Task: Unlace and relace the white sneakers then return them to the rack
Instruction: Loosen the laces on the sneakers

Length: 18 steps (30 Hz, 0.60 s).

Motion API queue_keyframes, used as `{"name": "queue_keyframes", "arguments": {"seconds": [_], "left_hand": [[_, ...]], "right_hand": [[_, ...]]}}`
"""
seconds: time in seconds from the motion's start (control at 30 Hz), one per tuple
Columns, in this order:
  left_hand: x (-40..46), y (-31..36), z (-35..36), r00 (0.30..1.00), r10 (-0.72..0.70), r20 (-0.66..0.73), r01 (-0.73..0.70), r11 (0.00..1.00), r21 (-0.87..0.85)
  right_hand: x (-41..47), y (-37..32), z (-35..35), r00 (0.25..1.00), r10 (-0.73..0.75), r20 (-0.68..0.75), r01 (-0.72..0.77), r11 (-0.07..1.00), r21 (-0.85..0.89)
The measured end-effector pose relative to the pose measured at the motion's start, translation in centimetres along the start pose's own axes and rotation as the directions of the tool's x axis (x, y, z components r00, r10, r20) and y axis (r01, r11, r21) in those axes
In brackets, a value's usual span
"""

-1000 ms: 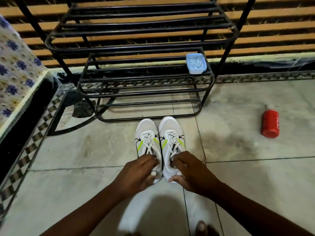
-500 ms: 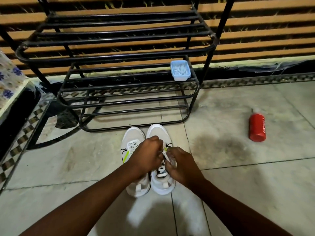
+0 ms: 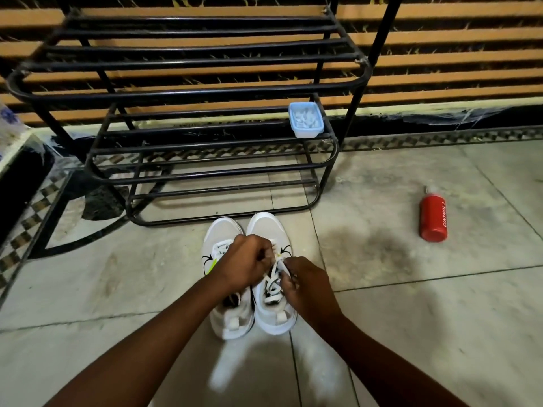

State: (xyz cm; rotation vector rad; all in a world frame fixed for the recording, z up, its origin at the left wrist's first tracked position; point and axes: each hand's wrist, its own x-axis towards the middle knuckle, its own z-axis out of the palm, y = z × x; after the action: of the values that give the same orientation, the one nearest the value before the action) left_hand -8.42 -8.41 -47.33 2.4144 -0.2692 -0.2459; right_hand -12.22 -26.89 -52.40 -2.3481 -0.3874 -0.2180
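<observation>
- Grey floor tiles (image 3: 411,333) run under everything, and a striped wall stands at the back.
- On the far left is the edge of a bed with a blue flower sheet (image 3: 7,124).
- Next comes the black metal rack (image 3: 188,92), close behind the shoes. Its shelves hold no shoes, only a little blue box (image 3: 305,120) on the right end of a lower shelf.
- The white sneakers (image 3: 226,321) sit side by side on the floor, toes pointing at the rack.
- A second ago each hand was on its own shoe. Now both hands are on the right sneaker (image 3: 271,314).
- The left hand (image 3: 245,264) has reached across. Its fingers are curled tight up by the top of the lace (image 3: 273,284). I think it is pinching the lace, but the fist hides it.
- The right hand (image 3: 305,284) has its fingers bent around the lace, pulling a white bit up.
- That looks like the unlacing has only just started. The left sneaker (image 3: 220,251) is tied up as it was, so lots is left to do.
- Far to the right a red bottle (image 3: 433,217) lies on the floor, well away from the shoes.
</observation>
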Motion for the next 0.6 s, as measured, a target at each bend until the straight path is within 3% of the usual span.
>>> {"name": "queue_keyframes", "arguments": {"seconds": [0.27,0.47,0.6], "left_hand": [[-0.9,0.0,-0.2,0.996,-0.030,-0.086,0.025,0.998,-0.058],[-1.1,-0.6,-1.1,0.998,-0.016,-0.064,0.019,0.998,0.058],[-0.9,-0.6,-0.5,0.977,-0.141,-0.159,0.156,0.984,0.088]], "right_hand": [[-0.3,-0.4,0.5,1.000,0.028,-0.006,-0.028,0.996,-0.080],[-0.1,-0.3,0.3,0.998,0.067,0.018,-0.066,0.996,-0.056],[-0.1,-1.0,0.2,0.997,0.082,-0.008,-0.083,0.994,-0.074]]}}
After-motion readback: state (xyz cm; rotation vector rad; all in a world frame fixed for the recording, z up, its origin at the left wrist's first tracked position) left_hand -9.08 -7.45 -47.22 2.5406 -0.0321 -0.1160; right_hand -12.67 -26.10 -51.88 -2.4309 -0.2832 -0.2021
